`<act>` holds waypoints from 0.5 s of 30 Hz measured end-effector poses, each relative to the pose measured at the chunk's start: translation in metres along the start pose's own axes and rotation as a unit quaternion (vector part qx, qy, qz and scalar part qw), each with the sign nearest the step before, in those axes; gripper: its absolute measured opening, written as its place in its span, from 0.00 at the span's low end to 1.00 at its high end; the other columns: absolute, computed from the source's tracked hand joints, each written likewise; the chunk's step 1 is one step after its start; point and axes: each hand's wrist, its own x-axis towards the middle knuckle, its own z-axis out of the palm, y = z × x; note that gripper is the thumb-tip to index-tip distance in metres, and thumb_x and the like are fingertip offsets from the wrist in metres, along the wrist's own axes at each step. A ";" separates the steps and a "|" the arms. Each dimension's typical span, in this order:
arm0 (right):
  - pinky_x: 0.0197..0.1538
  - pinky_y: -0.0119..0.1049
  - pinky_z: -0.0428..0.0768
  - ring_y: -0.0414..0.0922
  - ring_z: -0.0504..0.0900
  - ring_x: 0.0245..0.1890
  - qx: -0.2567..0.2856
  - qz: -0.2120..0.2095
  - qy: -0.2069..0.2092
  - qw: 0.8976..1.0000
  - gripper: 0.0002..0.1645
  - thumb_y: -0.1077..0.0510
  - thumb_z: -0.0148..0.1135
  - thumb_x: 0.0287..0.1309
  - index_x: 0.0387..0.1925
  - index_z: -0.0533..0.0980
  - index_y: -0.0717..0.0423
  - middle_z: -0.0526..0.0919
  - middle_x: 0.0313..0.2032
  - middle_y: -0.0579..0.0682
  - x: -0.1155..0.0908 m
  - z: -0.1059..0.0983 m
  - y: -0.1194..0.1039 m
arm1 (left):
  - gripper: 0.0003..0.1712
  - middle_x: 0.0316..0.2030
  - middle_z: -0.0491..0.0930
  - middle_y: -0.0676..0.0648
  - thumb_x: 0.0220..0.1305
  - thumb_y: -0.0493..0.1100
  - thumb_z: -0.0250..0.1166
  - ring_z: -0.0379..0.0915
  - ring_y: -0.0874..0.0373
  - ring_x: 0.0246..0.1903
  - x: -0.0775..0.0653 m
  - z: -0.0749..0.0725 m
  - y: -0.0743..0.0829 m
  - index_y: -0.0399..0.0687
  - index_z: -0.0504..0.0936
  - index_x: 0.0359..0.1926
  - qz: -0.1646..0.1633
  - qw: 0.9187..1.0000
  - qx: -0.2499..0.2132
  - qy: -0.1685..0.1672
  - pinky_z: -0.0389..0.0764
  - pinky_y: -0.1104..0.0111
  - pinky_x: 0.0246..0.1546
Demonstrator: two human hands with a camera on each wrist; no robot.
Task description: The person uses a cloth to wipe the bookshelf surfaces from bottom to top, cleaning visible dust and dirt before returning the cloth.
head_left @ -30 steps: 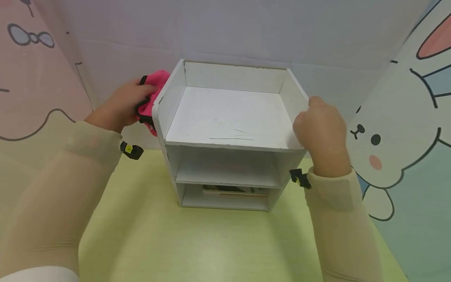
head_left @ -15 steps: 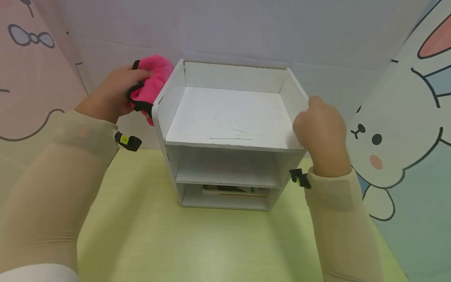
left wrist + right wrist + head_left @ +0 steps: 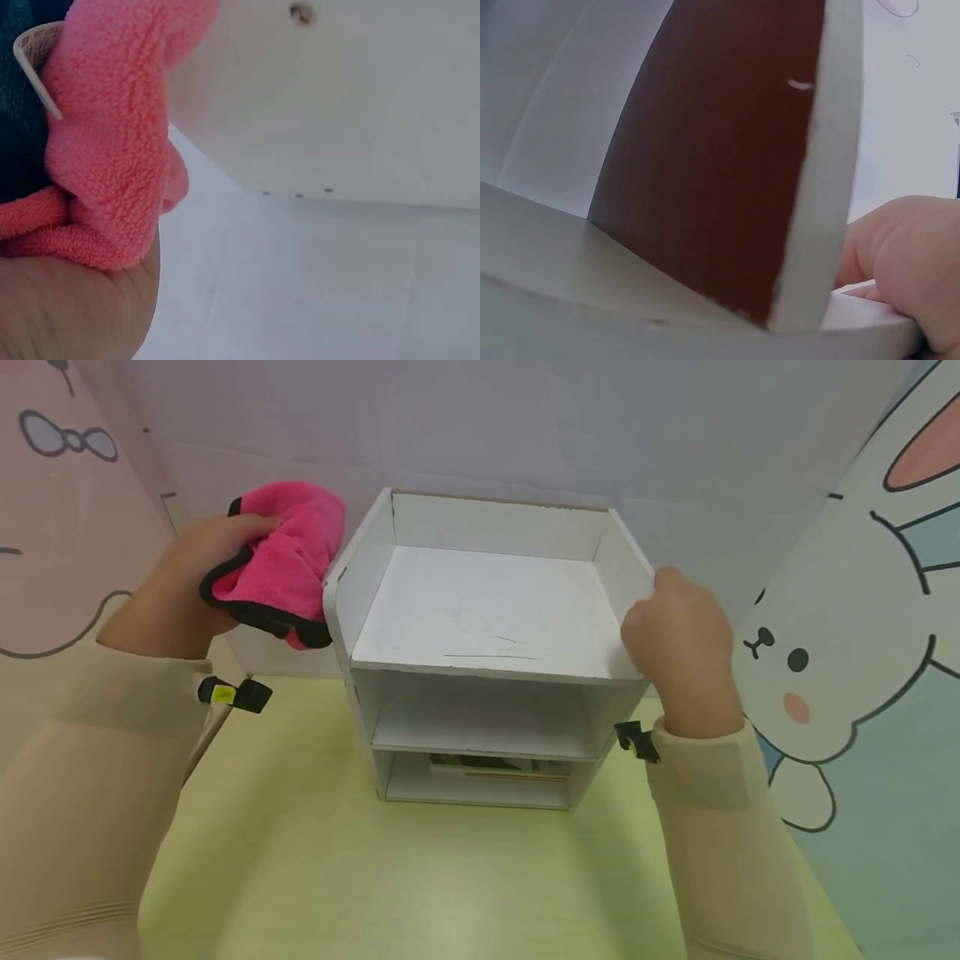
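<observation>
In the head view a white three-tier shelf unit (image 3: 480, 602) stands on the table. My left hand (image 3: 191, 577) grips a bunched pink towel (image 3: 296, 552) with black edging, beside the unit's left panel. In the left wrist view the towel (image 3: 112, 127) is fluffy and has a small label (image 3: 37, 67); the fingers are hidden behind it. A white panel with a small hole (image 3: 303, 13) lies beyond it. My right hand (image 3: 678, 647) grips the upper edge of the right side panel. In the right wrist view part of that hand (image 3: 915, 262) shows behind the panel edge (image 3: 821, 172).
Flat items like books (image 3: 502, 766) lie in the lowest compartment. The light green table (image 3: 450, 877) extends in front of the unit. A pale wall (image 3: 495, 427) stands behind, with cartoon-printed sheets (image 3: 810, 693) at both sides.
My left hand has moved left, away from the unit's side panel, with the towel, and more of the towel shows. My right hand stays on the right panel. The unit has not moved.
</observation>
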 end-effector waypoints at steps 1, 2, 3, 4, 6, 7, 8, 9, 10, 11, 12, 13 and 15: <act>0.35 0.56 0.79 0.63 0.77 0.41 -0.001 0.000 -0.001 1.000 0.27 0.57 0.41 0.71 0.64 0.65 0.70 0.76 0.47 0.69 0.000 0.000 0.001 | 0.28 0.40 0.76 0.53 0.68 0.55 0.70 0.79 0.60 0.32 -0.003 0.002 -0.003 0.54 0.64 0.58 0.008 1.000 0.018 0.002 0.83 0.70 0.35; 0.35 0.56 0.78 0.63 0.77 0.42 -0.002 0.000 -0.001 1.000 0.27 0.57 0.41 0.71 0.64 0.65 0.70 0.75 0.47 0.69 0.000 -0.001 0.001 | 0.30 0.42 0.76 0.52 0.67 0.56 0.70 0.80 0.59 0.33 -0.005 0.006 -0.006 0.54 0.64 0.59 0.017 0.999 0.042 0.004 0.84 0.69 0.35; 0.35 0.56 0.78 0.63 0.77 0.41 -0.003 0.001 -0.001 1.000 0.28 0.57 0.41 0.71 0.65 0.64 0.70 0.75 0.48 0.69 0.000 -0.001 0.002 | 0.31 0.43 0.75 0.51 0.67 0.58 0.70 0.81 0.59 0.33 -0.007 0.009 -0.009 0.54 0.63 0.59 0.027 0.997 0.073 0.009 0.84 0.68 0.35; 0.35 0.56 0.78 0.63 0.77 0.41 -0.005 0.001 -0.001 1.000 0.28 0.56 0.41 0.71 0.65 0.64 0.70 0.75 0.48 0.69 0.000 -0.002 0.003 | 0.31 0.44 0.74 0.50 0.67 0.59 0.69 0.80 0.59 0.33 -0.009 0.014 -0.013 0.53 0.64 0.59 0.042 0.993 0.111 0.012 0.84 0.69 0.35; 0.35 0.56 0.78 0.64 0.77 0.41 -0.005 0.005 0.000 1.000 0.28 0.56 0.41 0.72 0.65 0.64 0.70 0.75 0.48 0.69 0.000 -0.004 0.003 | 0.33 0.45 0.73 0.48 0.67 0.63 0.66 0.80 0.59 0.34 -0.012 0.022 -0.020 0.52 0.63 0.61 0.066 0.981 0.180 0.021 0.84 0.68 0.35; 0.35 0.55 0.78 0.64 0.77 0.41 -0.005 0.007 0.000 1.000 0.28 0.56 0.41 0.72 0.66 0.64 0.70 0.75 0.48 0.69 0.000 -0.004 0.003 | 0.34 0.46 0.72 0.47 0.68 0.64 0.65 0.80 0.59 0.34 -0.013 0.025 -0.022 0.51 0.63 0.62 0.075 0.976 0.205 0.026 0.85 0.68 0.35; 0.35 0.56 0.79 0.64 0.77 0.42 -0.003 0.008 0.000 1.000 0.28 0.56 0.41 0.72 0.65 0.65 0.70 0.75 0.48 0.69 -0.001 -0.005 0.003 | 0.36 0.46 0.71 0.47 0.69 0.65 0.64 0.80 0.59 0.33 -0.014 0.027 -0.025 0.50 0.62 0.64 0.083 0.971 0.224 0.030 0.84 0.68 0.35; 0.36 0.56 0.79 0.64 0.77 0.42 -0.002 0.010 -0.001 1.000 0.28 0.56 0.41 0.72 0.65 0.65 0.70 0.75 0.48 0.69 -0.001 -0.005 0.003 | 0.37 0.47 0.70 0.46 0.69 0.65 0.62 0.80 0.59 0.33 -0.016 0.029 -0.027 0.49 0.61 0.65 0.090 0.966 0.241 0.036 0.84 0.68 0.35; 0.36 0.56 0.79 0.64 0.77 0.42 -0.002 0.010 -0.002 1.000 0.28 0.56 0.41 0.72 0.65 0.64 0.70 0.75 0.48 0.70 -0.001 -0.006 0.003 | 0.38 0.48 0.70 0.46 0.70 0.65 0.61 0.80 0.59 0.33 -0.017 0.031 -0.029 0.47 0.61 0.66 0.096 0.962 0.255 0.038 0.84 0.68 0.35; 0.37 0.57 0.79 0.64 0.77 0.43 -0.002 0.011 -0.004 1.000 0.28 0.56 0.41 0.72 0.66 0.64 0.70 0.75 0.49 0.70 -0.002 -0.006 0.003 | 0.40 0.49 0.70 0.45 0.70 0.66 0.60 0.80 0.58 0.34 -0.018 0.032 -0.031 0.46 0.60 0.68 0.099 0.958 0.266 0.041 0.85 0.68 0.35; 0.38 0.57 0.79 0.64 0.76 0.43 -0.003 0.012 -0.005 1.000 0.29 0.56 0.41 0.72 0.66 0.64 0.70 0.75 0.49 0.70 -0.002 -0.007 0.003 | 0.41 0.50 0.69 0.45 0.70 0.66 0.59 0.80 0.58 0.34 -0.018 0.034 -0.033 0.45 0.59 0.70 0.102 0.954 0.280 0.045 0.85 0.68 0.35; 0.38 0.58 0.79 0.65 0.77 0.43 -0.004 0.013 -0.005 1.000 0.29 0.56 0.41 0.72 0.67 0.63 0.70 0.75 0.49 0.70 -0.002 -0.007 0.003 | 0.43 0.51 0.69 0.44 0.71 0.66 0.58 0.80 0.57 0.36 -0.019 0.035 -0.034 0.44 0.57 0.72 0.104 0.948 0.297 0.050 0.85 0.68 0.36; 0.39 0.59 0.80 0.65 0.77 0.44 -0.006 0.012 -0.005 1.000 0.29 0.56 0.40 0.72 0.67 0.63 0.70 0.75 0.50 0.71 -0.003 -0.008 0.004 | 0.44 0.52 0.69 0.44 0.72 0.67 0.56 0.80 0.57 0.37 -0.020 0.037 -0.038 0.42 0.56 0.73 0.107 0.938 0.324 0.061 0.84 0.70 0.36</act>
